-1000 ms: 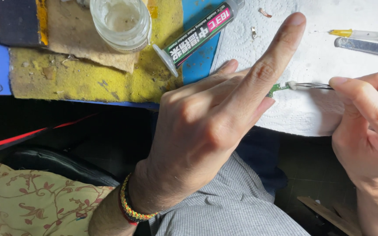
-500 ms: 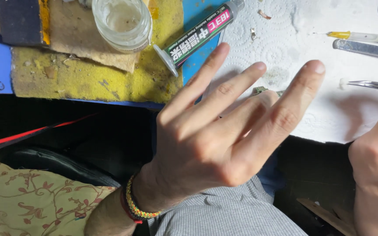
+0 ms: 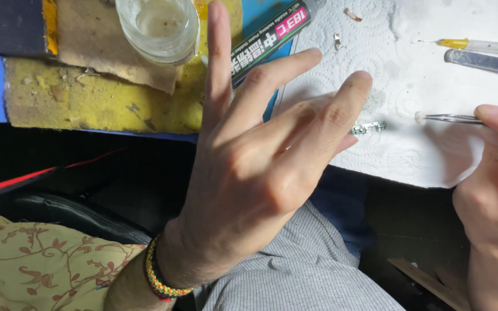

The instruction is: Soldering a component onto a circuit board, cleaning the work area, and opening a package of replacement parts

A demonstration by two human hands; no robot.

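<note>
Left hand (image 3: 255,173) now lifted mid-frame, fingers splayed, gripping nothing — small green part (image 3: 370,128) uncovered on paper towel (image 3: 410,75). Right hand (image 3: 497,190) pinching tweezers (image 3: 451,118), drawn back rightward.

A glass jar (image 3: 158,26) stands at the far left, a glue tube (image 3: 272,40) lying just right of it. On the paper towel (image 3: 410,150) further right, a small circuit strip (image 3: 369,128) lies between the left hand (image 3: 260,167) and tweezers (image 3: 451,119); a syringe (image 3: 479,46) lies behind them.
</note>
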